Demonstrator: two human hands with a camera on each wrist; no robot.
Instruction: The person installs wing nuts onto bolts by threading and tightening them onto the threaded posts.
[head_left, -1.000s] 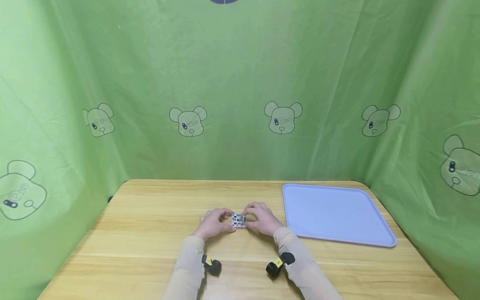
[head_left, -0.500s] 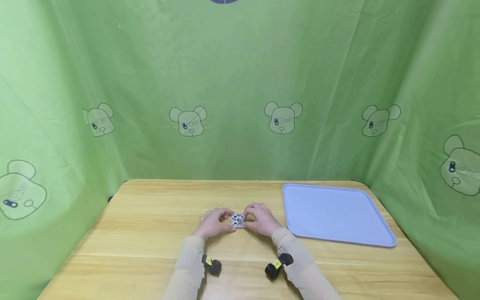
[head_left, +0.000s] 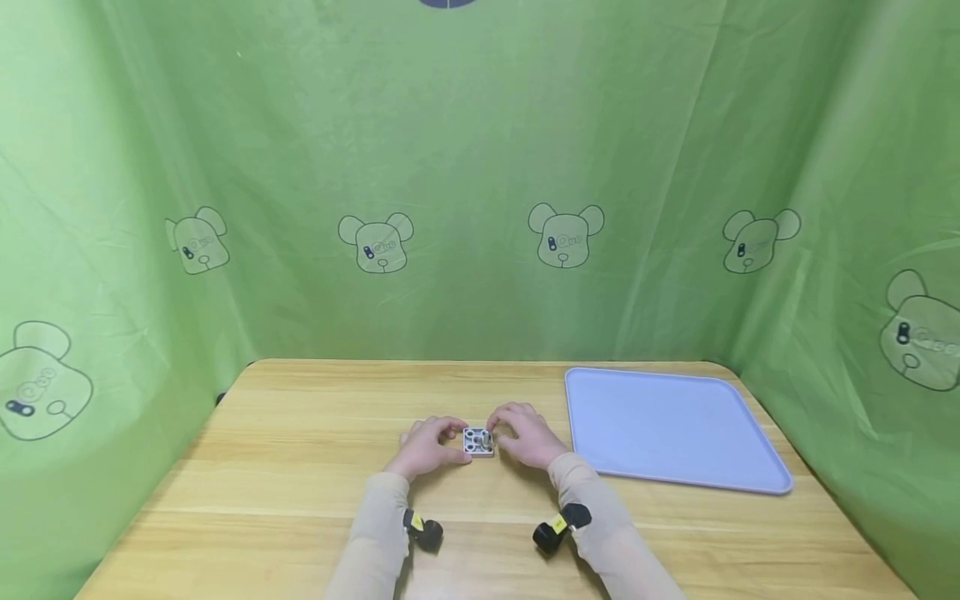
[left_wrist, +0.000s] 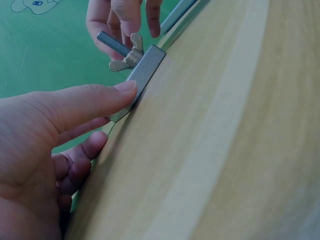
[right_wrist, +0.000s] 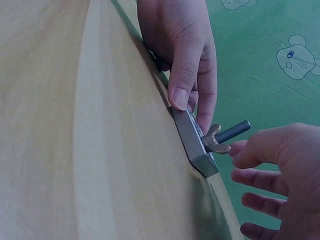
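Note:
A square grey metal block with holes in its top face lies flat on the table. From its top a threaded bolt rises, with a two-winged wing nut low on it, close to the block. My left hand grips the block's left side, thumb on the near face and fingers on the far one. On the other side is my right hand, its fingers spread and loosely bent. In the right wrist view its foremost fingertip is right at one wing of the nut, and its other fingers stand apart.
A pale blue tray lies on the right part of the wooden table. Green curtains with bear-head prints surround the table at the back and sides. Each sleeve carries a black wrist camera.
My right hand's fingers were around the wing nut; now the thumb has parted from it and the hand has drawn slightly right. The left hand and block have stayed put.

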